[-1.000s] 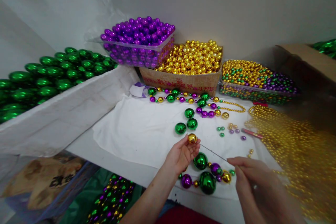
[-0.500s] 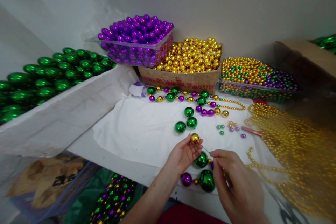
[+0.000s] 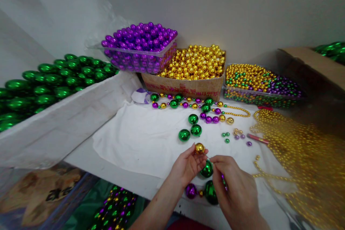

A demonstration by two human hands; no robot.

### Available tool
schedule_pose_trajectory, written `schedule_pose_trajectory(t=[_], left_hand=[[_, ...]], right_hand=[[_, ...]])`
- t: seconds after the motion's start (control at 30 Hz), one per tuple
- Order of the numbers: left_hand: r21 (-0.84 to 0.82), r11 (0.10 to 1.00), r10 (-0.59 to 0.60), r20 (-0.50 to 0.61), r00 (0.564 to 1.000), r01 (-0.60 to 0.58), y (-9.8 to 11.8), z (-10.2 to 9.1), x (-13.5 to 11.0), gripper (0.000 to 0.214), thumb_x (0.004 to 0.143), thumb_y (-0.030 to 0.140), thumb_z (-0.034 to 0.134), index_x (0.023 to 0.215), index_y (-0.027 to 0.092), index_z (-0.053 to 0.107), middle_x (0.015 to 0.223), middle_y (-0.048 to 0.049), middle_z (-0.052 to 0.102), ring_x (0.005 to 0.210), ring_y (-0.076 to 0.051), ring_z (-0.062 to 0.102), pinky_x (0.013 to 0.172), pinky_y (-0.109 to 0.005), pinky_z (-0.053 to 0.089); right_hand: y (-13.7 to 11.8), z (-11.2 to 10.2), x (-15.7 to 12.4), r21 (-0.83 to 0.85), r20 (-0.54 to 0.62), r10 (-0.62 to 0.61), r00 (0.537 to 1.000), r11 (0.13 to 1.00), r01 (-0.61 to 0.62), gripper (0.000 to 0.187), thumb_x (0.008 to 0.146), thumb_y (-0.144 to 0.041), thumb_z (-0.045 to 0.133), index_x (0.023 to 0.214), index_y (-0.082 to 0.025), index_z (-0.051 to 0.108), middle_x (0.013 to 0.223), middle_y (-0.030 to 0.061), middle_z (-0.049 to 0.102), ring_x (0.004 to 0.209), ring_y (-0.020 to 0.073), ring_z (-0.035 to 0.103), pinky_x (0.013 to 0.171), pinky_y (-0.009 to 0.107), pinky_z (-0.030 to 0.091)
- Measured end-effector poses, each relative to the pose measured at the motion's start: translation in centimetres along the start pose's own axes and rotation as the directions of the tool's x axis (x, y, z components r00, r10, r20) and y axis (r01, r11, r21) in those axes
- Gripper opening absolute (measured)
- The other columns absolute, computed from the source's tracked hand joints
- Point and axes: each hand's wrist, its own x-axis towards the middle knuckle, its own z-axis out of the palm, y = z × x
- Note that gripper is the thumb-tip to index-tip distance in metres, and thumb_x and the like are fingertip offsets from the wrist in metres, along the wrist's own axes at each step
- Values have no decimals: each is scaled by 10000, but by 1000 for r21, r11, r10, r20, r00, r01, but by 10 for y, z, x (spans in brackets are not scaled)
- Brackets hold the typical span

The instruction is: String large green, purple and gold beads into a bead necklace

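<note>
My left hand [image 3: 190, 165] is closed on a shiny gold bead [image 3: 199, 148], held up between thumb and fingertips. Close beside it, my right hand [image 3: 234, 187] pinches a thin needle [image 3: 207, 156], whose tip points at the gold bead; whether it enters the hole is too small to tell. Below the hands hangs or lies a strand with a large green bead [image 3: 206, 169], a purple bead [image 3: 191, 191] and small gold ones, partly hidden by my right hand. Loose green beads [image 3: 184, 135] rest on the white cloth [image 3: 140, 140] just beyond.
Purple beads fill a clear tub [image 3: 161, 55]; gold beads fill a cardboard box [image 3: 183, 89]. A tub of small mixed beads [image 3: 250, 77] stands right. A white foam box [image 3: 67, 118] holds green beads. A finished-looking strand [image 3: 185, 105], gold bead chains [image 3: 304, 158] and a red pen-like stick [image 3: 258, 139] lie around.
My right hand has moved slightly left, bringing the needle closer to the gold bead. The left hand keeps its hold. The whole view has shifted a little.
</note>
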Motion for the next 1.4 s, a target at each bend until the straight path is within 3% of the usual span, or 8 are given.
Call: schedule_pose_trajectory(t=[0.17,0.3,0.5,0.8,1.1,1.2,1.3,1.4], left_hand=[[-30,999,19,9,1000,-19,0,6,-12,178,900,232,516,972,90,596,882,-118,710,660,-137,663,606,-212,519],[39,990,128,98,987,-133,0,16,-28,217,867,220,574,1063,127,585,1017,-118,690,711,-139,672,640,-220,526],[207,953,186,179,966,-222,-8,27,-28,242,868,293,576,1045,130,599,964,-121,690,719,-188,697,590,-236,526],[458,826,292,150,945,-328,-12,38,-22,383,766,406,694,1013,118,644,821,-94,700,632,-165,662,581,-251,511],[556,761,362,65,930,-335,-9,31,-14,341,761,432,679,920,131,657,772,-73,699,521,-127,605,479,-211,452],[626,673,446,81,891,-393,-6,33,-8,286,770,399,670,883,137,686,883,-74,702,479,-82,556,430,-186,399],[657,600,500,137,855,-456,-1,38,1,236,781,361,660,836,133,691,888,-73,697,550,-99,590,484,-190,441],[666,562,496,203,844,-491,3,46,8,220,807,348,635,811,132,673,880,-77,692,668,-149,643,560,-221,499]], right_hand=[[8,9,-7,58,18,35,999,998,-36,199,891,-68,435,1009,-175,555,940,76,658,797,140,653,651,227,504],[32,1,-15,66,-8,20,1000,998,-19,142,882,-123,505,973,-192,590,955,69,652,841,139,659,679,188,519],[54,-23,-23,133,-50,215,975,969,-207,64,843,-228,601,897,-221,634,938,54,647,827,165,648,645,201,527],[51,1,-20,311,118,503,856,800,-513,199,869,-346,558,787,-192,654,782,43,637,719,173,602,613,257,483],[49,7,-16,388,207,594,777,680,-623,246,853,-399,572,768,-187,664,704,11,588,591,135,500,521,247,386],[58,11,-14,422,235,639,733,612,-669,268,851,-426,561,833,-182,670,741,20,619,548,122,476,496,247,382],[72,14,-12,504,279,676,682,501,-703,313,845,-445,551,966,-172,644,756,23,643,519,116,482,496,253,415],[85,15,-13,550,295,681,670,452,-702,336,829,-437,560,1003,-156,620,730,24,642,574,142,553,557,281,475]])
